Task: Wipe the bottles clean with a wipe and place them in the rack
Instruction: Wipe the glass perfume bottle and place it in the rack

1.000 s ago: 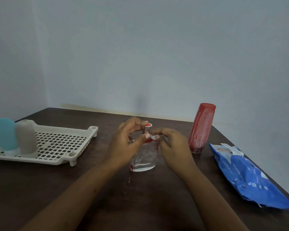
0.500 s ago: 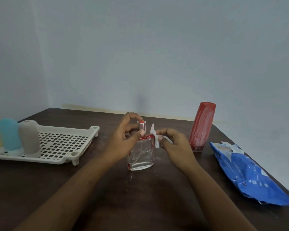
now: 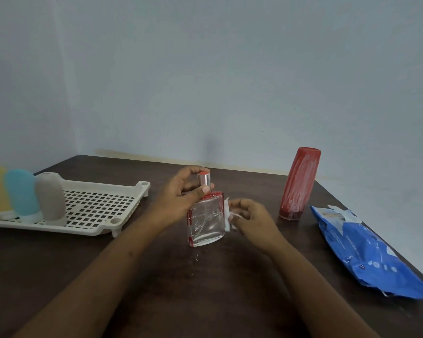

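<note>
So, at my left the rack (image 3: 88,230) holds three bottles (image 3: 22,193). The left hand (image 3: 181,198) has its grip clamped on the glass bottle (image 3: 206,223), upright on the worktop (image 3: 205,289). The right hand (image 3: 252,220) pinches the wipe (image 3: 227,215), seemingly touching its side. I judge this the wiping step; next, lift it into the rack. The red bottle (image 3: 298,184) waits by a pale wall (image 3: 230,81).

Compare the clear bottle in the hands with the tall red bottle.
The clear bottle is flat-sided and see-through with red edges; the red bottle is round, opaque and streaked white. The clear bottle is shorter, the red bottle taller. The left hand grips the clear bottle's neck while the right hand holds a wipe at its side; the red bottle stands untouched. Both stand on the table, outside the rack.
</note>
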{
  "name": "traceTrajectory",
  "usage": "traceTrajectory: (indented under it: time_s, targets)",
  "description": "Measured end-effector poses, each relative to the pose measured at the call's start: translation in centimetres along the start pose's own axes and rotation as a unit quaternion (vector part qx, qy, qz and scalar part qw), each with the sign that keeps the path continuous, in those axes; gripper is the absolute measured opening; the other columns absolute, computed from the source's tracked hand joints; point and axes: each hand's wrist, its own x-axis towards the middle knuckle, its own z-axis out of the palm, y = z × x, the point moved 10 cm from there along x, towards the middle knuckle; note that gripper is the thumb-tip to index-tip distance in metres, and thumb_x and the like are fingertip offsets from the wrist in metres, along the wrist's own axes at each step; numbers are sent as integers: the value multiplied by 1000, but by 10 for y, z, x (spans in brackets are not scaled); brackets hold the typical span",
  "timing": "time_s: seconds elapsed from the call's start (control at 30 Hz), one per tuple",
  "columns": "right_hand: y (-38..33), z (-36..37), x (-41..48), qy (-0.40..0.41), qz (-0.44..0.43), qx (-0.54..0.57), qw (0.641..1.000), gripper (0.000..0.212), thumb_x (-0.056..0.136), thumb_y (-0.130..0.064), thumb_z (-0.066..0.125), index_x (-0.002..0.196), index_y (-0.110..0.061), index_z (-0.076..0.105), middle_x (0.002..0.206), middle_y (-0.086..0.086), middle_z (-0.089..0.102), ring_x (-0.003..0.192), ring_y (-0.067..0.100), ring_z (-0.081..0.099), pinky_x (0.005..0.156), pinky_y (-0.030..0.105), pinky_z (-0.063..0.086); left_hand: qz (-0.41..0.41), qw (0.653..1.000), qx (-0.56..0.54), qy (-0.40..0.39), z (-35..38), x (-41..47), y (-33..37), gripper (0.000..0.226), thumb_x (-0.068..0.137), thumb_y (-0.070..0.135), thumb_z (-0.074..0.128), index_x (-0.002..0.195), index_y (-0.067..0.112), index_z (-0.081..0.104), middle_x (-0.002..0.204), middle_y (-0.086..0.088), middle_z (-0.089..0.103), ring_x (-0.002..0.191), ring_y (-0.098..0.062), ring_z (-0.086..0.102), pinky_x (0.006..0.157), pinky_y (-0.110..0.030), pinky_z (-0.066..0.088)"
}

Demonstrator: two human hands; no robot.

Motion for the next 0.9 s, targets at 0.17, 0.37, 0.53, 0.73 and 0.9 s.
traceTrajectory:
  time_s: [0.17, 0.37, 0.53, 0.73, 0.9]
  targets:
    - [-3, -3, -2, 11, 2, 2, 1000, 25, 91, -1, 54, 110, -16, 58, 96, 2, 68, 83, 10, 66, 63, 16, 51, -19, 999, -35, 5, -7, 3, -6, 29, 92, 13, 61, 118, 23, 55, 98, 3, 75, 89, -8, 72, 66, -17, 54]
    - [-5, -5, -1, 46, -20, -96, 994, 54, 90, -1, 53, 132, -36, 43, 102, -10, 60, 92, 2, 56, 66, 10, 46, -51, 995, -61, 52, -26, 1, -23, 32, 83, 20, 69, 113, 23, 59, 98, -6, 75, 90, -16, 71, 82, -33, 54]
    - [-24, -31, -3, 159, -95, -82, 979, 35, 89, 2, 51, 102, -25, 68, 111, 0, 63, 95, 4, 58, 73, 11, 48, -47, 993, -93, 61, -24, 0, -22, 45, 70, 26, 74, 113, 18, 64, 103, -5, 74, 97, -18, 70, 74, -23, 54]
    - [-80, -12, -32, 189, -248, -108, 944, 31, 85, 6, 52, 87, -18, 71, 101, -6, 60, 97, -3, 55, 79, 5, 43, -22, 995, -101, 16, -3, -1, -17, 25, 86, 18, 67, 110, 12, 67, 99, -4, 73, 93, -15, 69, 79, -22, 55]
    - [-88, 33, -42, 86, -305, -150, 936, 27, 83, -36, 56, 99, -22, 72, 114, -15, 58, 106, -2, 55, 85, 13, 47, -31, 987, -147, -60, 14, -5, -17, 14, 94, 29, 50, 105, 20, 51, 89, 6, 60, 80, 1, 62, 70, -15, 50]
